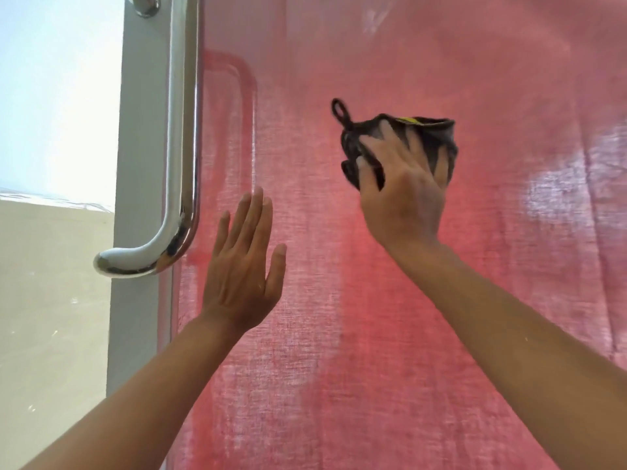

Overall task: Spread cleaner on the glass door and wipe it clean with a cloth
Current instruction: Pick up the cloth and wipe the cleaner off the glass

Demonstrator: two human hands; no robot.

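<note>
The glass door (322, 351) fills most of the head view, with a pink-red curtain showing through it. My right hand (403, 195) presses a dark grey cloth (431, 137) with a hanging loop flat against the glass, right of centre and above the middle. My left hand (242, 266) rests flat on the glass with its fingers spread, lower and to the left, just right of the handle. It holds nothing. No cleaner bottle is in view.
A curved chrome pull handle (181, 137) runs down the grey door frame (142, 164) at the left. Left of the frame lies another pane with bright light and a beige floor behind it. Pale hazy patches (556, 195) show on the glass at right.
</note>
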